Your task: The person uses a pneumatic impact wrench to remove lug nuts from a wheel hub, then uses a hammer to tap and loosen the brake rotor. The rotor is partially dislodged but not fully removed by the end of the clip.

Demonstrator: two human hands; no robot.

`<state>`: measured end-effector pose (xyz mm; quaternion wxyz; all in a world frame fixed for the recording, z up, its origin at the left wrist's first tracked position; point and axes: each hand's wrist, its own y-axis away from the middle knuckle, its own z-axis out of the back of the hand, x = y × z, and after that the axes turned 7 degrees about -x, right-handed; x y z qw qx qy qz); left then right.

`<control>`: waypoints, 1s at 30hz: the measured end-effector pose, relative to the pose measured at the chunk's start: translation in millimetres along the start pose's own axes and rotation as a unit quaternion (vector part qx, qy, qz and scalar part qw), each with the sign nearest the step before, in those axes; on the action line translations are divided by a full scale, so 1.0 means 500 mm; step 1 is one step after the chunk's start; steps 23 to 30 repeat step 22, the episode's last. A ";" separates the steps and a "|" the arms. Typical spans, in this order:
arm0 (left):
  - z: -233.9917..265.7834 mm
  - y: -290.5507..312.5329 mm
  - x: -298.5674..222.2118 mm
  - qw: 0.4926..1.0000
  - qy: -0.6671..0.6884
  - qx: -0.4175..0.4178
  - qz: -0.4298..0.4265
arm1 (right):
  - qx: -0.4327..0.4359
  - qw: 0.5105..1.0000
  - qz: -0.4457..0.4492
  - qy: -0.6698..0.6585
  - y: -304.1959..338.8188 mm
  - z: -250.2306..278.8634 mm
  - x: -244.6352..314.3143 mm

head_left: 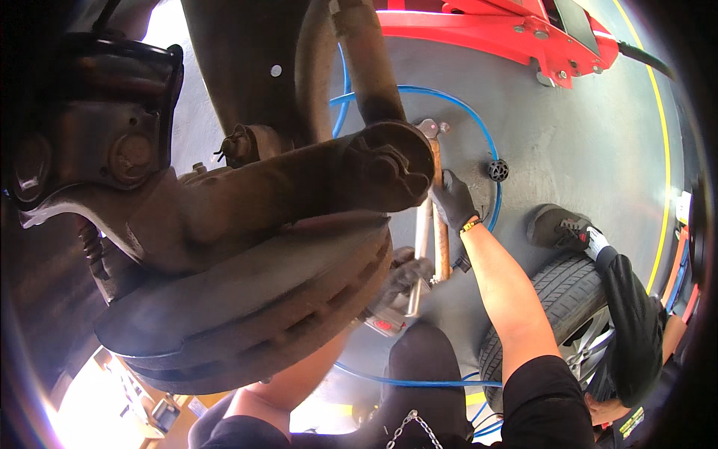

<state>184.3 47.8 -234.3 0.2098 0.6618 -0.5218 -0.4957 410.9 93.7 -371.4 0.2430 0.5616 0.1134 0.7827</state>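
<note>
My right hand point(453, 200), in a dark glove, closes round a long brown-orange bar point(440, 243) with a metal head at its far end. My left hand point(407, 271), also dark-gloved, is partly hidden behind the brake disc point(247, 299). Its fingers are bent at a grey tool body with a red mark point(384, 322); the grip is only partly visible. A thin silver rod point(420, 258) runs between the two hands, beside the brown bar. Above and left of my hands spans a rusty suspension arm point(292, 183) with a round joint end.
A red floor jack point(479, 34) stands at the far side. Blue air hose point(467, 112) curls over the grey floor. At right, another person's black sleeve point(632, 329) and white-gloved hand point(596, 242) are beside a wheel with a tyre point(557, 292). A dark shoe point(555, 227) is near it.
</note>
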 end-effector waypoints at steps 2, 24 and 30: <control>-0.054 0.006 -0.006 0.999 -0.036 0.002 -0.034 | 0.046 0.986 -0.111 -0.113 -0.004 0.000 -0.006; -0.203 0.190 -0.172 0.665 -0.656 -0.110 -0.338 | -0.019 0.996 -0.061 -0.069 0.021 -0.020 -0.001; -0.203 0.190 -0.172 0.665 -0.656 -0.110 -0.338 | -0.019 0.996 -0.061 -0.069 0.021 -0.020 -0.001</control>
